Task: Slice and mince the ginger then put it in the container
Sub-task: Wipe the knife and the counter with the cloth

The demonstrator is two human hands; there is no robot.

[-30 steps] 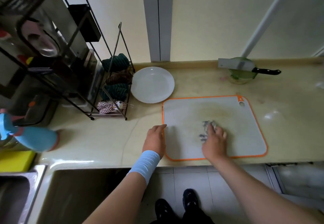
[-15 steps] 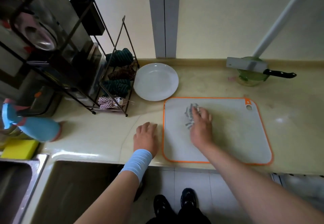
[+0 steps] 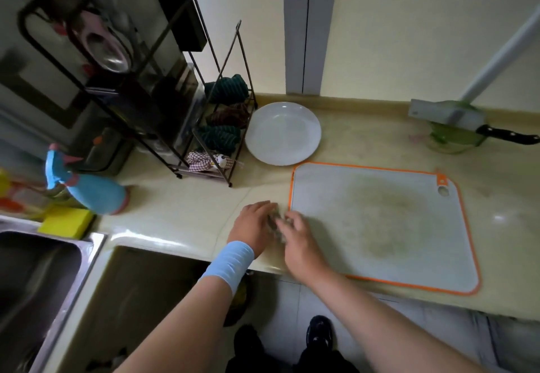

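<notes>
A white cutting board (image 3: 380, 212) with an orange rim lies on the counter, with a faint yellowish stain in its middle. No ginger shows on it. My right hand (image 3: 301, 241) holds a small grey cloth (image 3: 276, 222) at the board's left edge. My left hand (image 3: 252, 223), with a light-blue band on its wrist, lies on the counter against the cloth from the left; blur hides its finger grip. A cleaver (image 3: 447, 114) with a black handle rests across a green container (image 3: 451, 139) at the back right.
A white plate (image 3: 283, 133) sits behind the board's left corner. A black wire rack (image 3: 222, 127) with rolled cloths stands left of it. A blue spray bottle (image 3: 93, 194), a yellow sponge (image 3: 65, 222) and a steel sink (image 3: 35, 270) are at the far left.
My right hand has swept the cloth leftwards across the board to its left edge, where it now meets my left hand. The view has shifted left.
</notes>
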